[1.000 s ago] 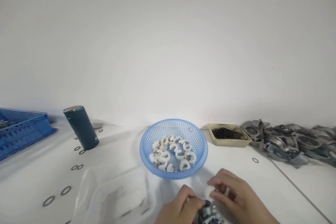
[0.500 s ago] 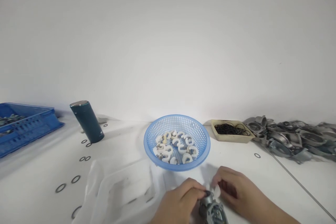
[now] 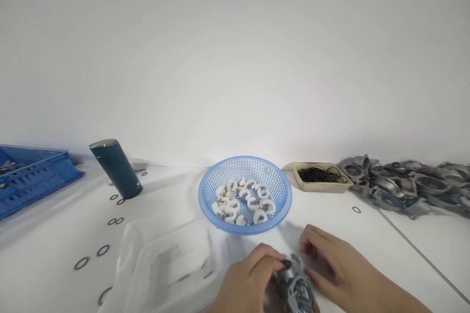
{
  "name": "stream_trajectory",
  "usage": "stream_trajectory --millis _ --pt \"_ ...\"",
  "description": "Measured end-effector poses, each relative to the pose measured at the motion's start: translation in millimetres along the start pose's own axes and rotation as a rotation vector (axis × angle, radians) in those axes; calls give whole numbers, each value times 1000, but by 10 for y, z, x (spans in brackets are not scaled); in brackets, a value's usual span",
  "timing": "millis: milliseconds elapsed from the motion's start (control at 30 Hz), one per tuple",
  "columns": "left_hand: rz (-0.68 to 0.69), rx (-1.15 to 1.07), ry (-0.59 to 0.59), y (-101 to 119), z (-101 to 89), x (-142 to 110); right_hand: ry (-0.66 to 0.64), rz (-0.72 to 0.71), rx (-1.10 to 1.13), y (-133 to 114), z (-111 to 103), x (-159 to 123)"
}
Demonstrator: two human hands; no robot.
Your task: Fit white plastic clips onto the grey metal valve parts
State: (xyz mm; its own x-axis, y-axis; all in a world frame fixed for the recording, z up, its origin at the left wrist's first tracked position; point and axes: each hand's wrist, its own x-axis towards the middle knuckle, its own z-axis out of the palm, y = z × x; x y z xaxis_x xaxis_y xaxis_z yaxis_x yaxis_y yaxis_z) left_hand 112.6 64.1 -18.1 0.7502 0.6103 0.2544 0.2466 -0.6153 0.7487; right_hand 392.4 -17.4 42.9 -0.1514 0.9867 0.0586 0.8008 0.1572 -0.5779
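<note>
At the lower edge of the view, my left hand [image 3: 251, 279] grips a grey metal carburetor body [image 3: 301, 293], thumb and index finger around its upper end near a dark round opening. Close by on the carburetor's right side is my right hand [image 3: 336, 269], with its fingers curved and the thumb apart from them. I see nothing between them, though the inside of the palm is in shadow. A blue plastic basket [image 3: 208, 212] just beyond my hands holds several white C-shaped carburetor floats [image 3: 260, 216].
Black rubber rings fill a cream tray [image 3: 323, 187]. Grey metal parts [image 3: 411, 188] are heaped at right. Clear plastic bags [image 3: 176, 264] lie left of my hands. Loose rings [image 3: 81, 263], a leaning teal flask [image 3: 117, 168] and a blue crate [image 3: 40, 176] are farther left.
The white piece at my right fingertips is no longer visible. My right thumb and fingers have spread apart. My left hand still holds the carburetor body; the view has shifted slightly.
</note>
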Motion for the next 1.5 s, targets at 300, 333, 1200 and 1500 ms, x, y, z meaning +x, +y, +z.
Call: stream_trajectory --millis 300,333,1200,1500 --pt "27 9 -32 9 -42 -9 32 6 -59 70 166 47" --pt "36 -5 -39 9 -49 -5 24 0 -60 61 163 46" --pt "187 -74 -111 182 -253 92 5 0 -161 33 163 56" --pt "118 -78 -99 255 -252 80 84 98 22 91 195 116"
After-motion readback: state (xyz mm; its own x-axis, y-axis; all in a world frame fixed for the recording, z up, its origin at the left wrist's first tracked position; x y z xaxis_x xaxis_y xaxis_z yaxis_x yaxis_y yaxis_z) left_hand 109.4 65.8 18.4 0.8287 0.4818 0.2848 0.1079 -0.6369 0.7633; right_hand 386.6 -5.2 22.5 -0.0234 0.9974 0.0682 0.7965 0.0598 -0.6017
